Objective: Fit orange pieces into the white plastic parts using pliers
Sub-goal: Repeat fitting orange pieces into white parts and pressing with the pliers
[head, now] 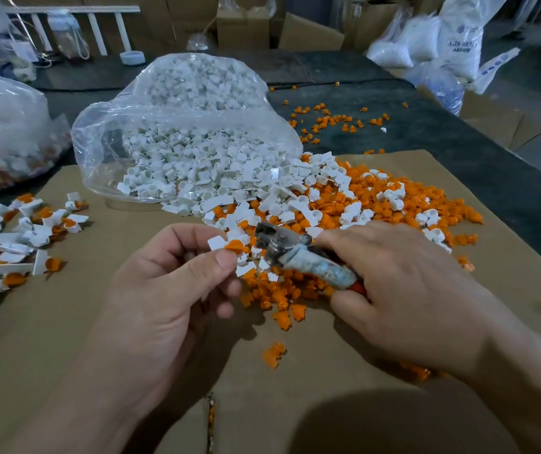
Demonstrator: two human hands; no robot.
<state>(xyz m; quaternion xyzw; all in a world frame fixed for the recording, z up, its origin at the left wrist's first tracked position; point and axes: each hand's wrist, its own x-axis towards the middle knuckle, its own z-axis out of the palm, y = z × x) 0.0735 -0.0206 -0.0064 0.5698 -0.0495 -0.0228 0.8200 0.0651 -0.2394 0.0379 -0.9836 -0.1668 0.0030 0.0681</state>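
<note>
**A:** Head view: where is the thing now?

**B:** The left hand (177,283) pinches a white plastic part (215,243) between thumb and forefinger. An orange piece (234,246) sits on it, just beside the nose of the pliers (295,253).

**A:** And the right hand (409,283)?

**B:** Its fingers are curled round the handles. Whether the jaws are open, I cannot tell.

**A:** How will it handle?

**B:** I think light, stiff and a little slippery (it is small, smooth plastic). Better to hold the white plastic part by its flat edges, so the pliers can press on the orange piece and miss the fingers.
</note>
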